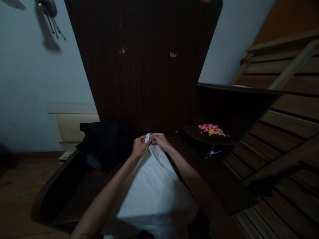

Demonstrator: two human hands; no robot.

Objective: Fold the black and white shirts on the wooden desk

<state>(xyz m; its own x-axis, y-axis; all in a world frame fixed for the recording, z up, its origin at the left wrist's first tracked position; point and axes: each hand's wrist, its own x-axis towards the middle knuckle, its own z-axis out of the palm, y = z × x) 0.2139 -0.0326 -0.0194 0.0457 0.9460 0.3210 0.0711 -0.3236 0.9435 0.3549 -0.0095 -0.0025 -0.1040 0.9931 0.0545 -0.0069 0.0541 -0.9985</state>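
Observation:
A white garment (152, 186) hangs down from my two hands towards my body, in dim light. My left hand (140, 146) pinches its top edge, which shows a thick folded band. Close beside it, my right hand (161, 140) has its fingers closed on the same edge. Below the hands the cloth spreads wide, with seams running down its right side. What kind of garment it is I cannot tell, and my fingertips are partly hidden in the folds.
Dark clothing (107, 142) lies heaped at the left on a low dark wooden surface (77, 196). A tall dark panel (147, 73) stands behind. Small pink and yellow pieces (211, 129) cover part of a corner shelf (206, 140). Wooden slats (286, 122) rise at the right.

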